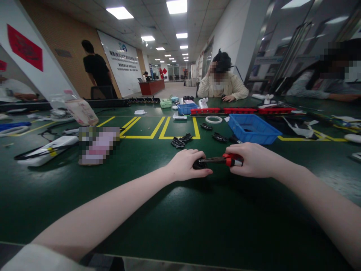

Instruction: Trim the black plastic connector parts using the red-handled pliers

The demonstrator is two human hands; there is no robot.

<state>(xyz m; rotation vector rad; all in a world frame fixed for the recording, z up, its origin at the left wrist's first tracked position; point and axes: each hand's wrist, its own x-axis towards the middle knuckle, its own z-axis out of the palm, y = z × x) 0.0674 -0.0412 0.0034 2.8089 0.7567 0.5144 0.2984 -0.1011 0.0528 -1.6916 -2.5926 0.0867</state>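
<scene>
My left hand (pixel 187 165) is closed around a small black part (pixel 199 163), holding it just above the green table; the fingers cover most of it. In my right hand (pixel 251 160) are needle-nose pliers (pixel 229 159) with red and black handles. Their long metal jaws point left and reach the black part at its near face. Whether the jaws grip it or only touch it, I cannot tell. Several black parts lie on the table beyond my hands, among them a pair (pixel 180 140) and a single one (pixel 219 137) farther right.
A blue bin (pixel 252 129) stands beyond my right hand, with a white ring (pixel 213 119) to its left. At left lie a white device (pixel 47 151) with a black cord, a pixelated pink object (pixel 100 146) and a bottle (pixel 81 111). A person (pixel 222 81) sits across the table.
</scene>
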